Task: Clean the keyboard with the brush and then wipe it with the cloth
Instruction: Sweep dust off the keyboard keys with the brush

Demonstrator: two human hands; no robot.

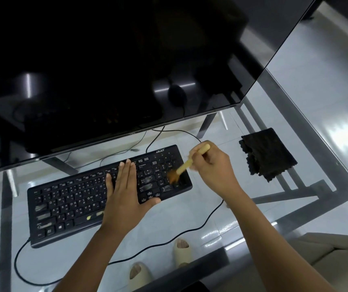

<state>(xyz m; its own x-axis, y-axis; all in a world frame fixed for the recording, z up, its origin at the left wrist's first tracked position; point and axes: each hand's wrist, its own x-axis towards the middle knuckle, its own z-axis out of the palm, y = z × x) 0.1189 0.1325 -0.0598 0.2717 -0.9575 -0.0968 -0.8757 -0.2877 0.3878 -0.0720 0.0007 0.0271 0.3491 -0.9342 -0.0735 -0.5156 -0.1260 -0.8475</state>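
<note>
A home desk setup: glass table (295, 127), big dark monitor (126, 60), tiled floor (326, 66), slippers (182, 252)

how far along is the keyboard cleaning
Nothing looks finished. In hand: the right hand grips the brush, bristles on the keyboard number pad, while the left hand presses flat on the keys. Left: wiping; the cloth lies folded, untouched.

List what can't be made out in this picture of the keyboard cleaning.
Head view only:
- Bristles of the brush: smeared by motion, so contact with the keys is unclear.
- Keys in the middle of the keyboard: hidden under the flat left hand.
- Right hand fingertips on the handle: blurred.
- Monitor: top and left cut off by the frame edge.
- Cloth: weave too dark to read.
</note>
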